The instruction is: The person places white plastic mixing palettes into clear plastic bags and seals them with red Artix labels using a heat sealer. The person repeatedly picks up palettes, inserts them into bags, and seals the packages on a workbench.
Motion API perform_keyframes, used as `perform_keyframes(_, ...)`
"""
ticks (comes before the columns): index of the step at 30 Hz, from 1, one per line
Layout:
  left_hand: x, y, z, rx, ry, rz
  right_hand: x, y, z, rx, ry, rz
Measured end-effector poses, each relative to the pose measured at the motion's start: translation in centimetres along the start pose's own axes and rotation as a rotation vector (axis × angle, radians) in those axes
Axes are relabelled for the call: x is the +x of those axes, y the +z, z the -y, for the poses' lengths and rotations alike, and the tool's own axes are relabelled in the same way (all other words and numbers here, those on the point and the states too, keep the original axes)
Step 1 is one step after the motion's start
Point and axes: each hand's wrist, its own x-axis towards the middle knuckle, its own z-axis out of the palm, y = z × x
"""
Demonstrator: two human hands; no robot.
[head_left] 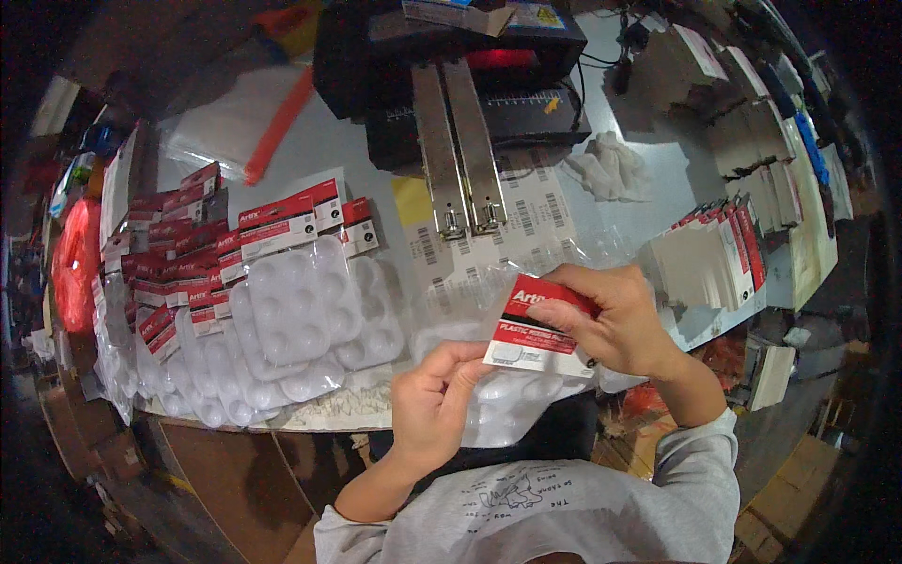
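Observation:
In front of my body I hold a red and white header card between both hands. My right hand grips its upper right side, with the thumb lying across the front. My left hand pinches at the card's lower left corner, fingers closed. Below the card hangs a white plastic paint palette with round wells, partly hidden by the card and my left hand. Clear film shows around the card. To the left lies a pile of bagged palettes with similar cards.
A black machine with two metal rails stands at the back centre. Barcode label sheets lie under the rails. Stacked cards stand at the right, near crumpled white tissue. Clear bags lie at the back left.

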Motion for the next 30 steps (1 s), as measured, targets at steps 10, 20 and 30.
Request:
perform_keyframes(10, 0.5, 0.2, 0.8, 0.085, 0.013, -0.091, 0.5, -0.1, -0.4, 0.062, -0.149, 0.042)
perform_keyframes(20, 0.8, 0.0, 0.9, 0.058, 0.102, -0.361, 0.1, -1.4, -1.8, 0.234, 0.190, 0.046)
perform_keyframes(30, 0.6, -1.0, 2.3, 0.122, 0.056, -0.372, -2.0, 1.1, -2.3, 0.900, 0.661, 0.281)
